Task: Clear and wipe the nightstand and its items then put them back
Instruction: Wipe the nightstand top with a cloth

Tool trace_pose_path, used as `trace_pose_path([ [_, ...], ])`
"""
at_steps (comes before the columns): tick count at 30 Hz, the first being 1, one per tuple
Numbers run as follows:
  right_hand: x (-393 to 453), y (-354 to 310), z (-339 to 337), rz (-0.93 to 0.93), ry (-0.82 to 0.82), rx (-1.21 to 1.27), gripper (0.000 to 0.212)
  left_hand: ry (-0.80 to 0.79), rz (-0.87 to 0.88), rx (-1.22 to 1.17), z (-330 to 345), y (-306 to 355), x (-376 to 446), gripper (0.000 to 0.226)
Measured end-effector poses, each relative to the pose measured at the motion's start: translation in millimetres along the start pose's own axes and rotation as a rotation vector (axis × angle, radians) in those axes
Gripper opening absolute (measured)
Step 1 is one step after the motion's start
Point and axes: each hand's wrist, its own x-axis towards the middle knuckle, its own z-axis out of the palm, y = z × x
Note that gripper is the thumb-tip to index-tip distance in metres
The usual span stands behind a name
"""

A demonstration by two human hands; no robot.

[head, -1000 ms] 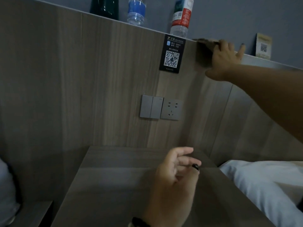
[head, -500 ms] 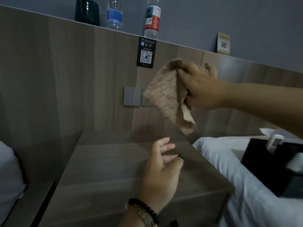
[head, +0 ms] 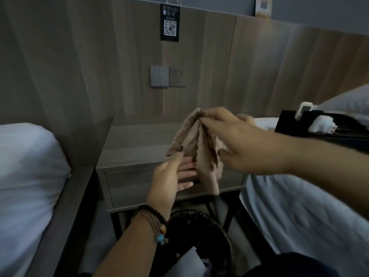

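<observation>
Cloth (head: 196, 144) held in air above front edge of bench (head: 139, 154). Right hand (head: 237, 136) pinches bunched top at 12 o'clock; left hand (head: 169, 176) pinches lower corner at 8 o'clock. Cloth's long axis near vertical. Bench top lies beyond, toward 11 o'clock; left hand nearer.

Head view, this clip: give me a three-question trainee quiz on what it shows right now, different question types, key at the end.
1. True or false: the cloth lies flat on the nightstand.
2. Which hand pinches the cloth's top corner? A) left hand B) right hand C) neither
3. Fill in: the black tray rests on the ____ to the right of the nightstand.

Key
1. False; both hands hold it up above the nightstand.
2. B; the left hand holds a lower edge.
3. bed.
</observation>
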Motion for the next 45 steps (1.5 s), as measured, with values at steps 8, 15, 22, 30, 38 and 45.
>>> trace_pose_path([
  [8, -48.4, -23.9, 96.4, 0.036, 0.293, 0.665, 0.064, -0.009, -0.243, -0.192, -12.5, -12.2, 0.4, 0.055],
  [15, -51.5, -16.4, 148.6, 0.105, 0.346, 1.133, 0.051, -0.091, -0.345, -0.129, -14.1, -35.1, 6.8, 0.027],
  [22, -39.2, 2.8, 161.7, 0.462, 0.394, 1.543, 0.041, -0.330, -0.231, -0.020, -18.1, -29.1, -0.4, 0.043],
  [30, -24.0, 5.5, 150.7, 0.597, 0.326, 1.463, 0.014, -0.295, -0.082, 0.202, -10.8, -38.9, 6.8, 0.033],
  [38, -22.7, 8.6, 159.1, 0.785, 0.062, 1.402, 0.043, -0.212, 0.022, 0.681, -7.4, -62.4, 10.6, 0.032],
  [45, 6.2, 23.8, 151.0, 0.782, -0.011, 1.393, 0.028, -0.089, -0.003, 0.640, -8.3, -60.9, 12.2, 0.036],
])
